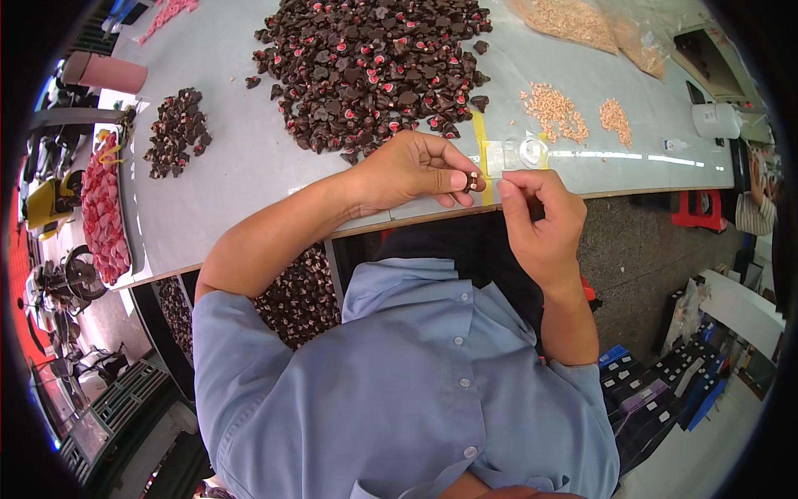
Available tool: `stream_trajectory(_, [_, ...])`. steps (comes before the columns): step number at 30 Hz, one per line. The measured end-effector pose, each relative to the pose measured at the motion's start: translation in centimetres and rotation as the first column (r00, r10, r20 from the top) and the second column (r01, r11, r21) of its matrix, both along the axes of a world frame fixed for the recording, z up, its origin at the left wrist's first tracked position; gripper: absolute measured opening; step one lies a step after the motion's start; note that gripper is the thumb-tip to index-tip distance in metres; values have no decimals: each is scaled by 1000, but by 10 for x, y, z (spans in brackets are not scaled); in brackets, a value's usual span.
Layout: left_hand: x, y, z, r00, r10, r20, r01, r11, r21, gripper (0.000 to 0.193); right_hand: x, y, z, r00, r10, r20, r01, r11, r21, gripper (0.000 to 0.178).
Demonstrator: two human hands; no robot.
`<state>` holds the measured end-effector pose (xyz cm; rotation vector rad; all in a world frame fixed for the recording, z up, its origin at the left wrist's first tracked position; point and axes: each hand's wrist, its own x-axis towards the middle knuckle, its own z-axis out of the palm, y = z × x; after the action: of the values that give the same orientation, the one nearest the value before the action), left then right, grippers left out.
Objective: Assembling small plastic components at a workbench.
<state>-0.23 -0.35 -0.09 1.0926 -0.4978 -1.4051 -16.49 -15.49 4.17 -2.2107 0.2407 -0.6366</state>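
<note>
My left hand (403, 175) reaches over the table's front edge, its thumb and fingers closed on a small dark brown piece (470, 182) with pale beige bits on it. Just to the right, my right hand (544, 220) has thumb and forefinger brought together; anything between them is too small to make out. The two hands are a short gap apart. Behind them lies a big heap of dark brown pieces (374, 75), several with red and white round faces. Small beige bits (555, 112) form a pile beyond my right hand, with a smaller pile (615, 121) beside it.
A clear round dish (532, 151) sits by yellow tape (480, 137) on the grey table (224, 200). Dark pieces (178, 133) and a tray of red-pink pieces (104, 220) are at left. Plastic bags of beige bits (569, 25) lie far right. A red stool (698, 209) stands beyond.
</note>
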Motion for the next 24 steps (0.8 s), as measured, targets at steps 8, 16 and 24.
stream_trajectory(8, [0,-2,2,993,-75,88,72,997,34,21,4,5,-1,969,11,-247,17,994,108,24])
stream_trajectory(16, [3,-1,1,997,-63,34,63,998,2,23,-10,-4,12,988,83,-130,-26,921,389,16])
stream_trajectory(24, [12,12,16,998,-53,-33,51,996,-74,25,-40,-38,-12,928,-285,240,192,918,347,5])
